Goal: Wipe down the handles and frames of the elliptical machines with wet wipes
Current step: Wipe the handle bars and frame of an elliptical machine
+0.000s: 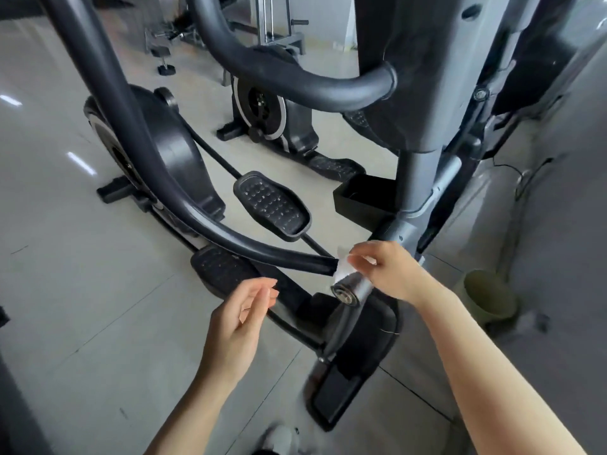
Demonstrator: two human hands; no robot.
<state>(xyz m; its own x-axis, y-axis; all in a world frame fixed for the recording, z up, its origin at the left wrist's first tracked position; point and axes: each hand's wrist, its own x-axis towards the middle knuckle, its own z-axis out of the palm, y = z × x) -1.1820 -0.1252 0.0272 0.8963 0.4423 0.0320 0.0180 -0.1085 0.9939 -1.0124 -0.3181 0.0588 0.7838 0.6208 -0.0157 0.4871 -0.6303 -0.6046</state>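
Right hand, lower centre-right, pinches white wet wipe against end of black curved handle. Left hand, lower centre, fingers loosely curled, holds nothing.

Bright, even daylight; white glare streaks on the glossy grey tiled floor; wide-angle bending at edges, slight motion blur.

My right hand reaches forward with fingers curled, seemingly pinching something thin. My left hand hangs lower, fingers loosely bent, holding nothing.
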